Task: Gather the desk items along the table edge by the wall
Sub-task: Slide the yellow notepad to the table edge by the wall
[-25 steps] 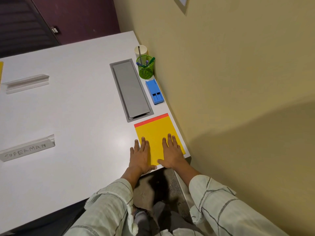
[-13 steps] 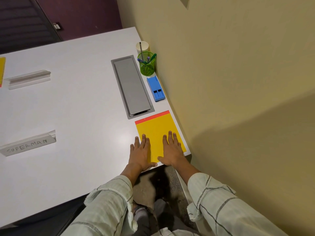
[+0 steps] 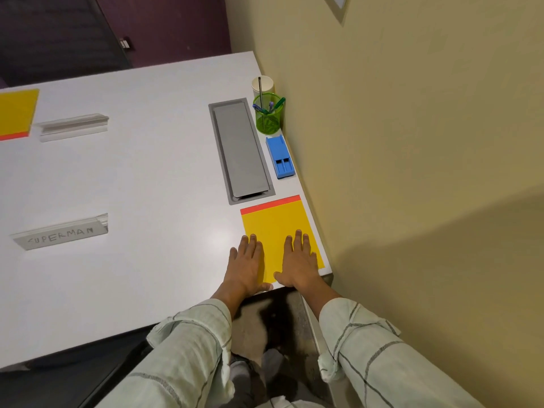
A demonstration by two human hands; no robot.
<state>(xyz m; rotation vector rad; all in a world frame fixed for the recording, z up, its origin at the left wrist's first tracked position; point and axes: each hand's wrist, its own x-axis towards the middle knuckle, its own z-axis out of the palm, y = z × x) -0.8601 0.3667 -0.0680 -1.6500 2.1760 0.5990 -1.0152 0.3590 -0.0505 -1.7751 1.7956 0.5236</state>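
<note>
Far left, second pad: another yellow pad (image 3: 16,113) with an orange strip lies at the table's left side, cut by the frame edge and well apart from the wall.

Blank name stand: a clear name stand (image 3: 73,127) sits just beside that pad, out on the open white table (image 3: 147,178).

"SUPERMAN" stand: nearer my side, a second name stand (image 3: 60,234) with hand-lettered text lies well away from the wall edge.

My left hand: my left hand (image 3: 245,265) lies flat and open, fingers spread, gripping nothing; its inner fingers rest on the left margin of the yellow notepad (image 3: 275,225), the rest on bare table.

Cable hatch: the grey cable hatch (image 3: 240,150) is set into the table beyond the notepad.

My right hand: my right hand (image 3: 298,259) is likewise open and pressed palm-down on the notepad.

Wall-side row: paper cup (image 3: 263,83), green pen holder (image 3: 268,117) and blue stapler-like block (image 3: 280,156) stand in line against the wall (image 3: 412,142); the notepad ends that row at the table's near corner.

Step in hand: I judge I am squaring the notepad into the wall-side line.

Next move: lift both palms clear and reach far left for the stands and second pad, which are not yet gathered.
</note>
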